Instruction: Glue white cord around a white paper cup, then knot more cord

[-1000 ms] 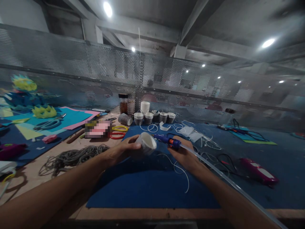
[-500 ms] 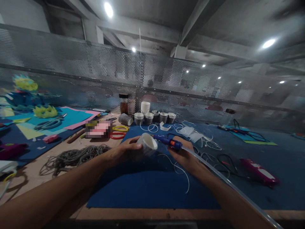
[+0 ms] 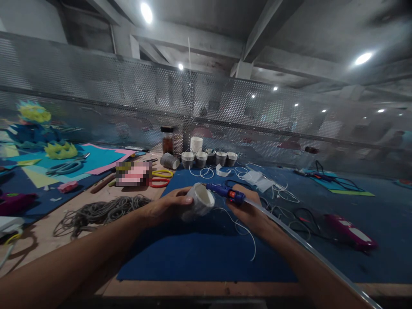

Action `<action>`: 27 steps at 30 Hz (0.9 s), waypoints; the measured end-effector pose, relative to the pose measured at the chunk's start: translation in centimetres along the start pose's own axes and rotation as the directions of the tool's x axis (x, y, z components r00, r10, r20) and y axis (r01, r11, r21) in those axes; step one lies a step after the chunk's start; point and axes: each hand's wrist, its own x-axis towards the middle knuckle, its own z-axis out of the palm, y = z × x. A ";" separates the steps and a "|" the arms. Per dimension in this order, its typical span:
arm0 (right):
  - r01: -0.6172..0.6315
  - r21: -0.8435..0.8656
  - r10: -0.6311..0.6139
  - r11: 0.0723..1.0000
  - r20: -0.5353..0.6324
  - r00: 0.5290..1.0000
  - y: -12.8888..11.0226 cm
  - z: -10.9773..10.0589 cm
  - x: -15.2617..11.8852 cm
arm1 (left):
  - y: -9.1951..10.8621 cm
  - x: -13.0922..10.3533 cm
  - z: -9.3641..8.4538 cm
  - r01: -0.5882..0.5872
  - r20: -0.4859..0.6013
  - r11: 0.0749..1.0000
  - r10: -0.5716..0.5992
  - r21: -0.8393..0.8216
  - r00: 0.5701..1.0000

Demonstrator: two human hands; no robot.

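Observation:
My left hand (image 3: 175, 201) is closed round a small paper cup (image 3: 200, 201) wrapped in grey cord, its white opening tipped to the right. In my right hand (image 3: 246, 206) is a blue glue gun (image 3: 227, 192), with a long clear glue stick (image 3: 289, 234) running out of its back toward the lower right. The gun's nozzle is at the cup's upper rim; whether it touches cannot be made out. Below the gun, a white cord (image 3: 246, 229) curls on the blue mat (image 3: 193, 257).
Several grey-wrapped cups (image 3: 201, 159) and a cup stack (image 3: 196, 143) stand at the back beside a brown jar (image 3: 167, 141). Left lie a grey cord bundle (image 3: 103, 212), yellow-handled scissors (image 3: 162, 174) and teal scissors (image 3: 66, 166). A magenta device (image 3: 350, 231) lies right.
My left hand has turned the cup slightly, and its opening has moved a little to the right and down. The nozzle now meets the rim's upper side. My right hand has barely moved.

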 end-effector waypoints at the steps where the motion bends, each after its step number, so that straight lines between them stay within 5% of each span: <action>1: 0.004 -0.005 -0.004 1.000 -0.005 1.000 0.1 0.1 0.0 | -0.1 0.0 0.0 0.002 -0.001 1.000 -0.002 0.003 1.000; 27: -0.034 -0.036 0.034 0.999 0.011 0.999 -0.7 -0.6 0.2 | 1.1 -0.5 0.5 -0.008 -0.006 1.000 0.008 0.020 1.000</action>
